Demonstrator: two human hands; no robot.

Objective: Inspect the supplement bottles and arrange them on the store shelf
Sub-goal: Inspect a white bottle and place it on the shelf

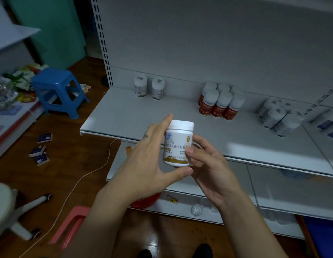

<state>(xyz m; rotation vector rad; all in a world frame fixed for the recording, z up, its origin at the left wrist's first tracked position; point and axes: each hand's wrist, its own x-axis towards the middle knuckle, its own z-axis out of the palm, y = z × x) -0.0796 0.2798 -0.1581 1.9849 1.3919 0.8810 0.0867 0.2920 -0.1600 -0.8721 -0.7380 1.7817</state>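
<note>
With the fingers (pixel 164 125) of the left hand (pixel 141 161) and right hand (pixel 210 170) pinching the supplement bottle (pixel 177 146) between them, turn it slowly, check lid and print, then stand it beyond the fingertips, probably beside the 2 matching bottles (pixel 140 86) up-left on the shelf (pixel 124 112).

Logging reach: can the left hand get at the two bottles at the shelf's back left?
Probably yes: bare shelf leads to the pair, but the left hand holds a bottle with the right hand.
</note>
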